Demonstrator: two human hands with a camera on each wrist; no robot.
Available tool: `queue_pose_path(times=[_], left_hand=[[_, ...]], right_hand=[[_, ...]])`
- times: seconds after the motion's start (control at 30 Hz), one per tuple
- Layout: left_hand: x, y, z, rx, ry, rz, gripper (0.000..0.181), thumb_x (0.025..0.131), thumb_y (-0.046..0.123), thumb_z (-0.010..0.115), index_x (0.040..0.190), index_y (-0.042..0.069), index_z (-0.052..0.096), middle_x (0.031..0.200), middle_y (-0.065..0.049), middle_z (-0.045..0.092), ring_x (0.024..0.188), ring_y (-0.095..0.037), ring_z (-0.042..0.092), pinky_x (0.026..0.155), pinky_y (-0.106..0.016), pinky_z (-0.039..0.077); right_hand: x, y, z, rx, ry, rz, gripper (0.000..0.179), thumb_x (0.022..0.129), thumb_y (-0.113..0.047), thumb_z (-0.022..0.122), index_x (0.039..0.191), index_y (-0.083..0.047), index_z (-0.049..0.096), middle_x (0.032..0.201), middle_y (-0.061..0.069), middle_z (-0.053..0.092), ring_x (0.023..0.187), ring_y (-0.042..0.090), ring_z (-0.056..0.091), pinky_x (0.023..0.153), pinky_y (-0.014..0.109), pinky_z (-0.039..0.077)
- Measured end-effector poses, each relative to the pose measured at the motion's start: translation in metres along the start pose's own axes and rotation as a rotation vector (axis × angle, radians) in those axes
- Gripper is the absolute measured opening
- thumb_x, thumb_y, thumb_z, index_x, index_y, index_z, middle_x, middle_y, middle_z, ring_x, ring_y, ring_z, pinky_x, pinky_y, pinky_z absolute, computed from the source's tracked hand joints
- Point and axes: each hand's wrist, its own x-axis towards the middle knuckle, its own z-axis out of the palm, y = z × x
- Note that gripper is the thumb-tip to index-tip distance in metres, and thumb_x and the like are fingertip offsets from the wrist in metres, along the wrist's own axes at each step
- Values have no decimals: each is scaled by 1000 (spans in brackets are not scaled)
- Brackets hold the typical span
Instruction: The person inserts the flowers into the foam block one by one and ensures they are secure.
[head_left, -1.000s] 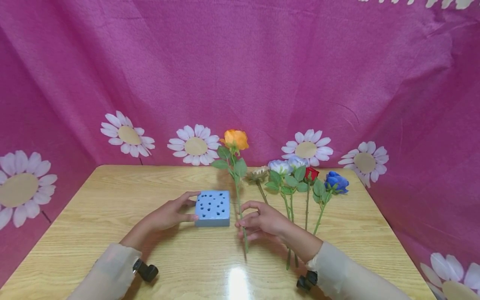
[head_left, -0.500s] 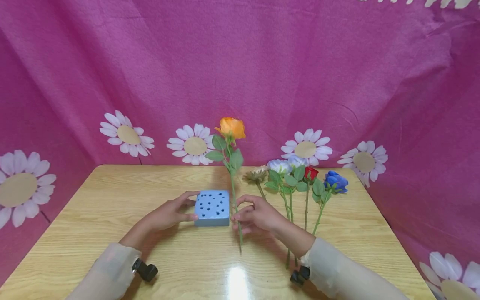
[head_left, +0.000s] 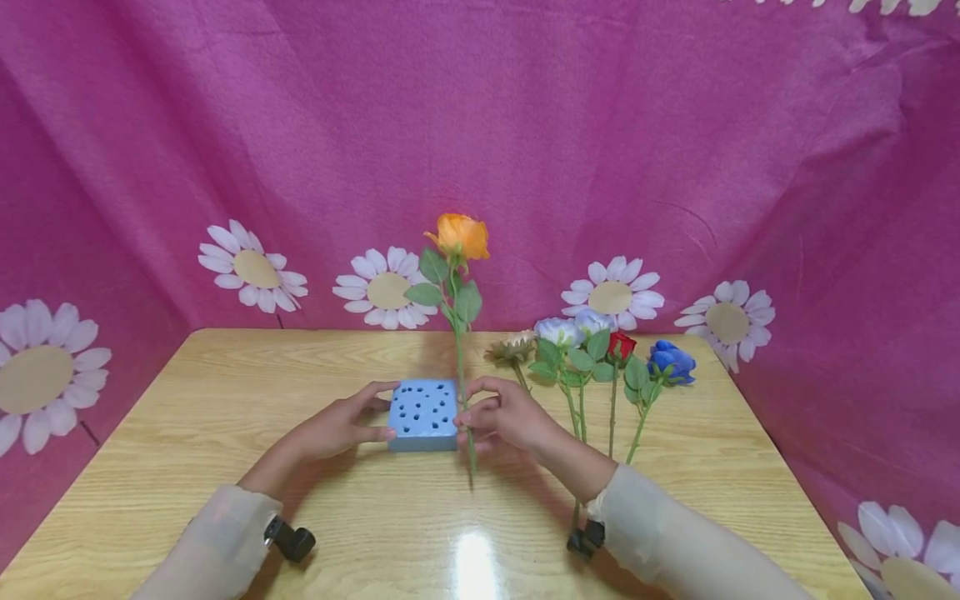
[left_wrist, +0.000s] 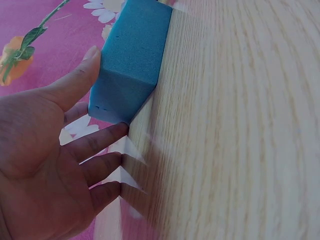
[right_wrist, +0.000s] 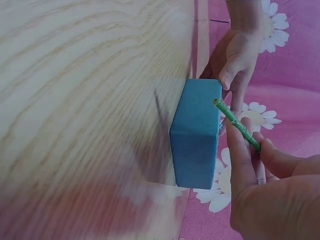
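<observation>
A light-blue foam block point(head_left: 423, 443) with several holes in its top lies on the wooden table. My left hand point(head_left: 337, 429) holds it at its left side, thumb at the near corner and fingers at the far one. Upright in my right hand point(head_left: 513, 417) is an orange artificial rose point(head_left: 462, 237), its stem pinched between thumb and fingers. The flower stands above the block's right edge, and the lower stem end is free, in front of the block's right side. In the right wrist view the cut green stem point(right_wrist: 240, 127) points over the foam block point(right_wrist: 197, 115), apparently not inserted.
To the right lie a beige flower point(head_left: 512, 350) seen from behind, pale lilac flowers point(head_left: 558, 332), a red rose point(head_left: 621, 344) and a blue flower point(head_left: 672, 363), stems toward me. A pink cloth point(head_left: 480, 125) with daisies hangs behind the table point(head_left: 300, 358).
My right hand has moved left toward the block, and the orange rose has risen and shifted left with it. My left hand and the block stay in place.
</observation>
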Motion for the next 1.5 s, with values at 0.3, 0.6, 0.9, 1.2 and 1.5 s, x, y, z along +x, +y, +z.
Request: queue_pose_path(times=[0.3,0.6,0.9,1.2,1.5], left_hand=[[-1,1,0,7,0,7,77,96,39,73,160,22,33,148,-20,56,145,-44,41,117,-69,26],[-1,0,-1,-2,3,14,77,96,37,74,159,21,34,147,-19,57,145,-43,41,118,-68,25],[-2,2,-1,-3,-5,-6,77,96,38,73,160,22,33,150,-20,54,145,-43,41,119,-65,26],[-1,1,-1,1,-4,-4,77,96,41,73,159,23,34,149,-19,55,144,-44,42,116,-68,28],[-2,1,-2,-4,-3,5,75,97,38,72,160,23,33,149,-19,55,145,-42,42,117,-67,27]], right_hand=[[10,-6,6,-24,39,-26,31,98,7,62,128,6,55,109,31,72,82,29,77,68,39,63],[19,-10,13,-29,82,-44,26,98,7,62,123,4,56,105,30,73,80,28,77,74,47,63],[32,-14,20,8,90,-67,22,99,8,60,120,5,54,105,35,71,73,21,74,65,37,61],[46,-19,29,-10,145,-95,22,97,8,63,118,1,59,104,33,72,72,20,75,67,39,63],[57,-22,37,-17,182,-122,23,96,10,63,118,3,60,104,33,72,70,19,74,66,39,63]])
